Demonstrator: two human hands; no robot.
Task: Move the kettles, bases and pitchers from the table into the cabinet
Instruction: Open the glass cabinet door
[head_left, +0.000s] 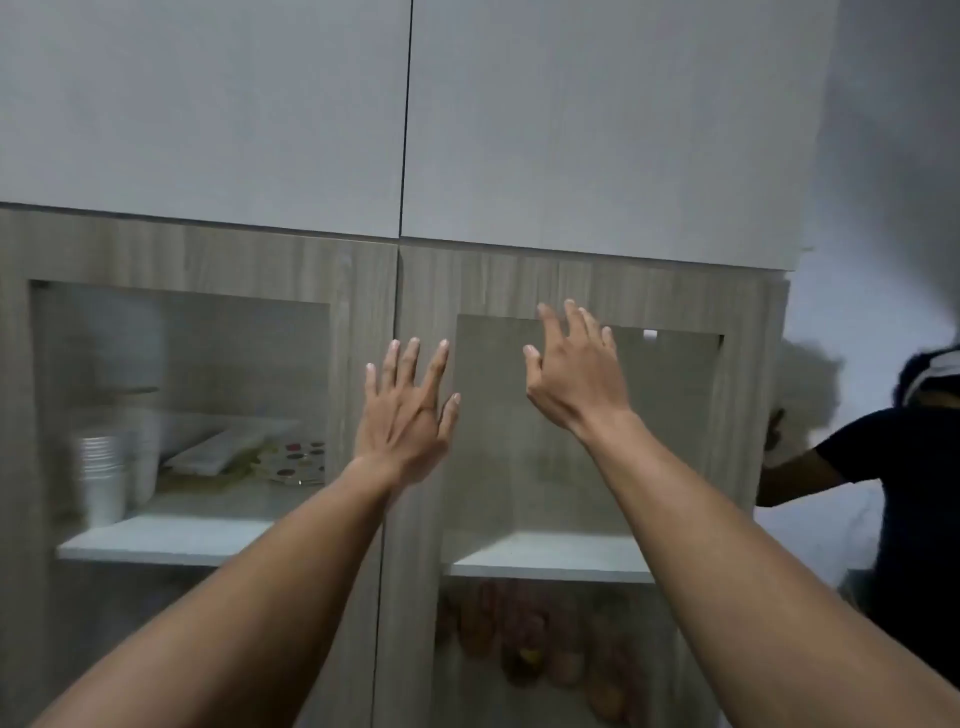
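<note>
Cabinet (363, 291) fills the view — wood-grain laminate frames on two lower doors with clear glass panes, both closed, meeting at a thin vertical seam. Above them two flat matte grey upper doors (208, 104), also seamed down the middle.

Left hand (402, 421) raised in front of the centre seam, back of hand to camera, fingers fully spread, empty; whether the palm touches the frame cannot be told. Right hand (574, 374) raised over the right pane, fingers loosely fanned and slightly curled, tips near the pane's top edge, holding nothing; contact with the glass cannot be told either. Both forearms bare.

Behind the left pane, on a white shelf (171, 540): a stack of white cups (101, 475), blurred, a white rectangular tray (218, 449) and a flat polka-dot item (298, 462). Behind the right pane, the white shelf (550, 558) is bare where visible; under it, rounded brownish objects (524, 639), too blurred to name.

No kettles, bases or pitchers in view — table is out of frame.

Far right, second person in a dark shirt (904, 499) beside a white wall (893, 182).
</note>
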